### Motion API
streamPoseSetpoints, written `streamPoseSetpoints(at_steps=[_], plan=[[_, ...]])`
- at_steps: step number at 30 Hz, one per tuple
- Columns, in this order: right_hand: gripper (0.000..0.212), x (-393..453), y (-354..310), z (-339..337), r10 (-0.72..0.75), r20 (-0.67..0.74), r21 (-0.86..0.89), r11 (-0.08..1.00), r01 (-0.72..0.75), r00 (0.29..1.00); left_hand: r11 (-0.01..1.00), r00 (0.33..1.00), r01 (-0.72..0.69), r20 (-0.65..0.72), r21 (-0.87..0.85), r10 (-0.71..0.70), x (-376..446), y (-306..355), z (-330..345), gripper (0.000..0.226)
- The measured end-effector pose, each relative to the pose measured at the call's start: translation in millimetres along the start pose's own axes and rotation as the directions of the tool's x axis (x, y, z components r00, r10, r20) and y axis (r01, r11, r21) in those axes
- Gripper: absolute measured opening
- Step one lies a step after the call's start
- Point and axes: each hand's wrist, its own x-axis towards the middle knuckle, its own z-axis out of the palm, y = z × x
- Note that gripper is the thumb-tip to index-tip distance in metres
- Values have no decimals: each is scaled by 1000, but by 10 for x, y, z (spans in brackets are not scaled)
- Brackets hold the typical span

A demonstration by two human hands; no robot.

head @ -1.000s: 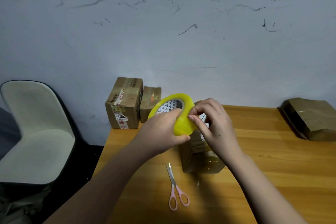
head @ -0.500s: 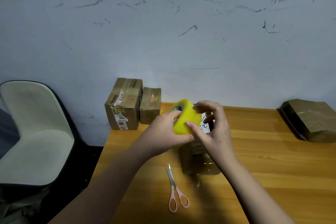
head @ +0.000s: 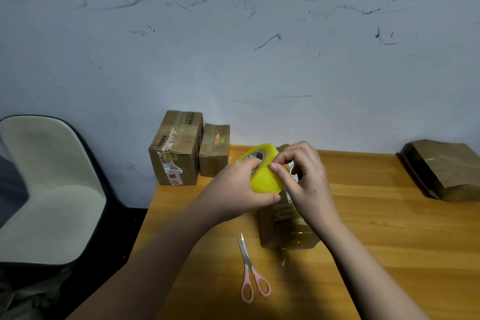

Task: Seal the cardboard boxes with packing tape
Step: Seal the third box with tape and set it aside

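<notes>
Head view, scissors [head: 251, 275] beside box [head: 285, 226], chair [head: 49, 189] left

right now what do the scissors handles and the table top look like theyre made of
Scissors: pink loop handles look like smooth moulded plastic; blades shine pale like bare metal. Table: orange-brown top with grain lines running across, so wood or a wood-look laminate; the picture cannot tell which.

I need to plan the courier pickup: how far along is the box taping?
Two boxes at the table's far left corner already carry tape. In hand: the left hand grips the yellow tape roll while the right hand pinches at its surface, seemingly finding the end. Left: taping the box under the hands and cutting with the scissors. The brown package at right looks wrapped.
</notes>
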Motion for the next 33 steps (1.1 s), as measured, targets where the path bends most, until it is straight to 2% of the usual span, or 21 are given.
streamPoseSetpoints(at_steps=[4, 6, 8, 13, 17, 19, 23, 26, 29, 33], plan=[[20, -38, 24, 2, -185, -20, -227, 958, 176, 982, 989, 999, 32, 24, -142, -29, 4, -22, 7, 58], [24, -58, 27, 1, -240, -15, -265, 937, 227, 971, 973, 998, 52, 36, -224, -45, 16, -51, 0, 61], [22, -84, 29, 12, -223, -32, -246, 947, 208, 974, 968, 998, 49, 40, -245, -40, 26, -68, 8, 62], [16, -122, 7, 39, -109, -40, -46, 993, 107, 993, 969, 999, 34, 18, -245, -30, 40, -110, 33, 64], [14, -130, 8, 25, -112, -22, -32, 993, 111, 994, 972, 998, 54, 53, -228, -43, 42, -159, 22, 73], [8, -133, -9, 34, -113, -51, -69, 992, 109, 992, 969, 997, 68, 55, -236, -56, 57, -165, 30, 66], [11, -99, -15, 74, -116, -88, -198, 975, 97, 989, 945, 995, 82, 85, -315, -58, 81, -193, 63, 35], [12, -86, 61, 49, -117, -106, -276, 958, 84, 987, 905, 988, 100, 148, -414, -41, 74, -236, 97, 35], [13, -82, 112, -11, -97, -152, -293, 955, 48, 984, 891, 980, 54, 197, -451, 41, 61, -256, 97, 26], [17, -38, 126, -27, -88, -209, -349, 937, 10, 974, 868, 989, 5, 132, -497, 70, 83, -223, 103, 18]])
